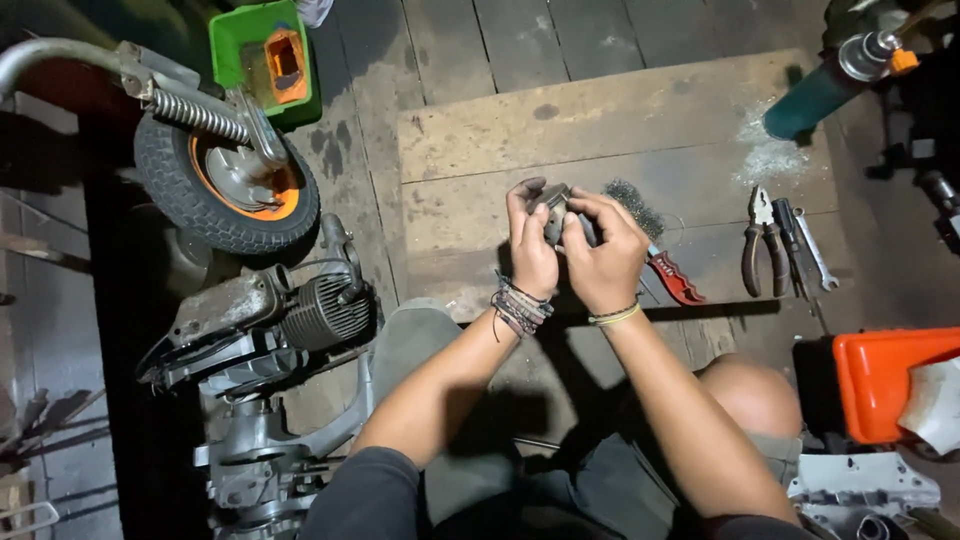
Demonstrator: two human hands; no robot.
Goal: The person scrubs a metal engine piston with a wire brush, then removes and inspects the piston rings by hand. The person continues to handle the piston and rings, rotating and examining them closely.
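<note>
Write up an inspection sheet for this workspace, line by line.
Surface: worn wooden platform with stains and pale dust near its right end.
Job's things: small grey metal part, gripped by both hands.
Clutter: wire brush with red handle, pliers, wrench, green tray, orange tray.
Grippers: left hand and right hand closed around the part, over the platform.
Cables: nothing seen.
Surroundings: small wheel with orange rim and spring, finned engine on the floor at left.
</note>
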